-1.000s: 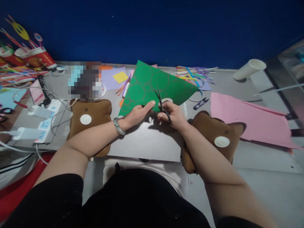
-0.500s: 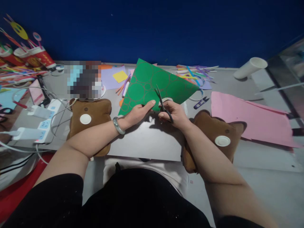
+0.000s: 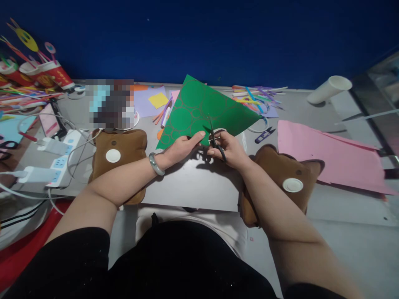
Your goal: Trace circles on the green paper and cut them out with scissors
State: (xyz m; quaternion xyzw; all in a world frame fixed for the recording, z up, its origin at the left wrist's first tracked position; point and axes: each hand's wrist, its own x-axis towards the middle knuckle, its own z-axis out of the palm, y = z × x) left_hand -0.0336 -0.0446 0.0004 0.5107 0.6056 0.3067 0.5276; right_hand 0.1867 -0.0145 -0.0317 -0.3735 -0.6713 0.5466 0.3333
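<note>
A sheet of green paper [image 3: 190, 93] with circles drawn on it in thin reddish lines is held up over the table, tilted, one corner towards the wall. My left hand [image 3: 183, 147] grips its near edge, thumb on top and the other fingers hidden under the sheet. In my right hand [image 3: 230, 149] is a pair of dark scissors [image 3: 213, 133], fingers wrapped around the handles. The blades point away from me and lie at the sheet near my left thumb; whether they are parted is hard to make out.
Brown cushions [image 3: 121, 166] [image 3: 280, 174] flank my forearms. A power strip [image 3: 64, 164] with plugs and cables lies left. Thread snips [image 3: 264, 135], pink paper [image 3: 330, 158] and a white tube [image 3: 330, 89] are right. Coloured sticks [image 3: 249, 97] lie behind; red cups [image 3: 56, 74] stand back left.
The green sheet has turned slightly, its far corner shifting right and up. The scissor blades have swung a little to the right. Both hands keep nearly the same place.
</note>
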